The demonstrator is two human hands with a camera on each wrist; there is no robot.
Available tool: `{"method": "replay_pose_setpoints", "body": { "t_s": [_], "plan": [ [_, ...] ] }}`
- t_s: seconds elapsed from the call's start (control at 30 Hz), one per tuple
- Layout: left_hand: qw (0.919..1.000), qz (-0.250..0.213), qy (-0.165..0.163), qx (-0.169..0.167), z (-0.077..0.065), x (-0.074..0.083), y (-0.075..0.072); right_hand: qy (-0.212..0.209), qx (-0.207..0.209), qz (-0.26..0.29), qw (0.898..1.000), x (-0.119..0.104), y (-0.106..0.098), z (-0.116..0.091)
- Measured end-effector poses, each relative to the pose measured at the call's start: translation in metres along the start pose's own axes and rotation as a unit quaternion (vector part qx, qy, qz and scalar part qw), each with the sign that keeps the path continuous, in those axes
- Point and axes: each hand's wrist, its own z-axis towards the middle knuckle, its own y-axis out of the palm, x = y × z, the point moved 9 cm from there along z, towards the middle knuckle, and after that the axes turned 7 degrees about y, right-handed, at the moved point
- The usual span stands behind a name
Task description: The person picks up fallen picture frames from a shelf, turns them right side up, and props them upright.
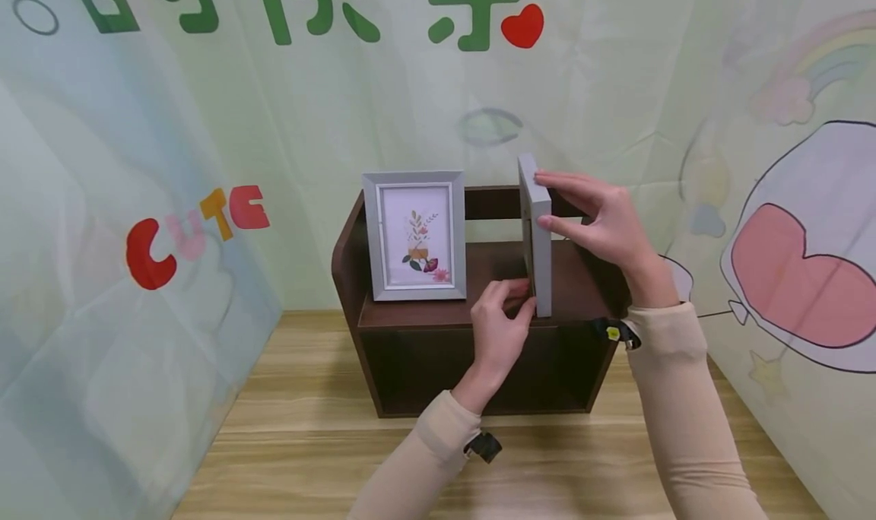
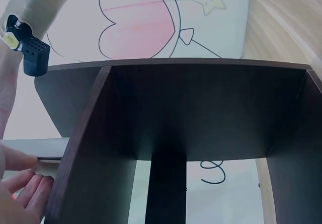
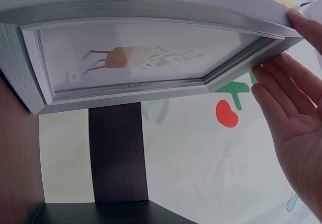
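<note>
A grey picture frame point(image 1: 541, 254) stands turned edge-on on the upper right of a dark brown shelf point(image 1: 411, 315). My right hand point(image 1: 602, 220) pinches its upper part, thumb on the near edge and fingers farther back. In the right wrist view the frame's front point(image 3: 126, 97) shows a print of a vase with leaves, with my right hand point(image 3: 297, 108) at one end. Low down, my left hand point(image 1: 499, 322) holds the frame's back side between thumb and fingers. A second grey picture frame point(image 1: 414, 293), with a flower print, stands upright facing forward at the shelf's left.
The shelf has side panels, a back rail point(image 1: 491, 202) and a lower compartment point(image 1: 438, 368). It stands on a wood-grain surface point(image 1: 294, 429). Printed cloth walls point(image 1: 315, 125) rise behind and on both sides.
</note>
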Motion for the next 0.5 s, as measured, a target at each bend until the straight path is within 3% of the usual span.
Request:
{"method": "replay_pose_setpoints", "body": {
  "t_s": [0.23, 0.5],
  "plan": [
    [1.0, -0.003, -0.004, 0.001, -0.0004, -0.0019, -0.0007, -0.006, 0.003, -0.001, 1.0, -0.0001, -0.002, -0.0008],
    [0.9992, 0.029, 0.023, 0.015, 0.003, 0.0043, -0.0001, 0.001, 0.004, 0.005, 1.0, 0.0006, -0.003, -0.0011]
  ]
}}
